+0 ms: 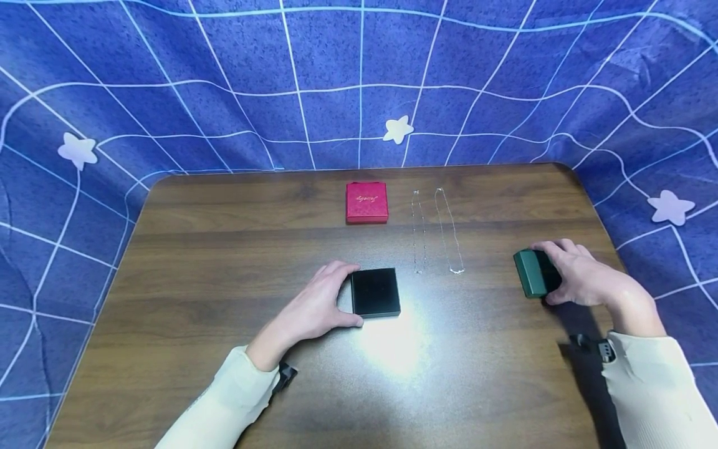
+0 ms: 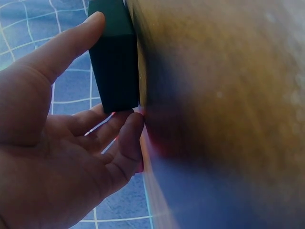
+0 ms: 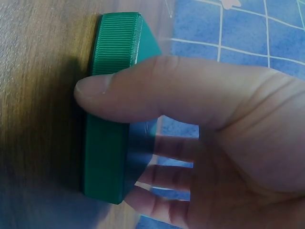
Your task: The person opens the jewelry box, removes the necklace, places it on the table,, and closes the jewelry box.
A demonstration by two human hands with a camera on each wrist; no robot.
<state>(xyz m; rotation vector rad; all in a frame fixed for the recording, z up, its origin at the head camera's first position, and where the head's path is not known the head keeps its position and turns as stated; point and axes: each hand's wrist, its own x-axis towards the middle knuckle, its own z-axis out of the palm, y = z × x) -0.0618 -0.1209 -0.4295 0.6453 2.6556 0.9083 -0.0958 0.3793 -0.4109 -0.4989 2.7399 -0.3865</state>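
Observation:
A square dark jewelry box (image 1: 376,293) with a black face up sits near the middle of the wooden table. My left hand (image 1: 320,302) spans its left side, thumb at the near corner and fingers at the far one; the left wrist view shows its dark green wall (image 2: 116,71) between them. At the right, my right hand (image 1: 586,274) grips a green jewelry box (image 1: 529,274). Its thumb lies across the ribbed green side (image 3: 114,43) in the right wrist view, the fingers partly hidden behind. Between the hands, farther back, lie two thin silver necklaces (image 1: 457,270).
A red jewelry box (image 1: 367,202) with gold lettering stands toward the back of the brown wooden table (image 1: 224,249). Blue cloth (image 1: 325,62) with white grid lines and star shapes hangs behind and at both sides. A bright glare lies in front of the dark box.

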